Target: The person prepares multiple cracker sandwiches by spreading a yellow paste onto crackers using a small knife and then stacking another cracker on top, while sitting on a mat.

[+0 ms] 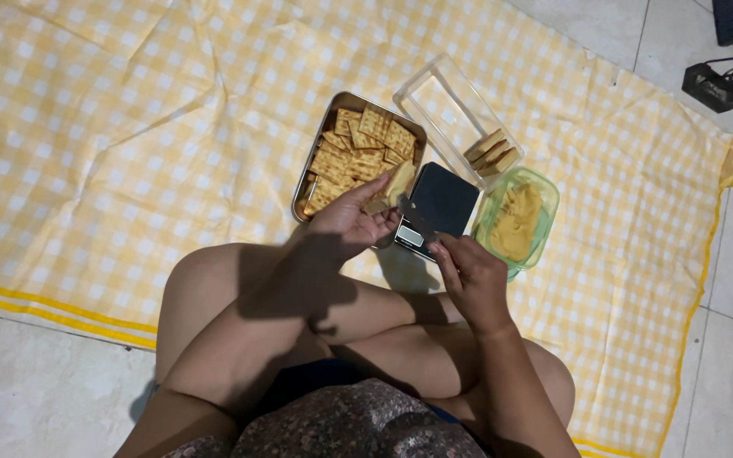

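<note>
A cracker (400, 181) is gripped by the fingers of the left hand (348, 222), just above the near corner of a metal tray (317, 153) filled with square crackers (358, 153). A small knife (417, 222) is pinched in the fingers of the right hand (470, 276), its blade reaching up towards the held cracker; whether the tip touches it cannot be made out.

Directly beneath and between the two hands a black kitchen scale (443, 202) is set, its lower edge and display partly covered by the knife and the right fingers. To its right a green tub (545, 222) of pale yellow spread (515, 225) is placed, and behind that a clear oblong container (443, 102) in which a few finished cracker sandwiches (492, 153) are stacked at one end. Everything is laid on a yellow checked cloth (129, 127) spread over a tiled floor (27, 390).

The near edge of the tray is hidden by the left hand. Dark objects (723, 80) at the upper right corner are cut off and cannot be identified.
</note>
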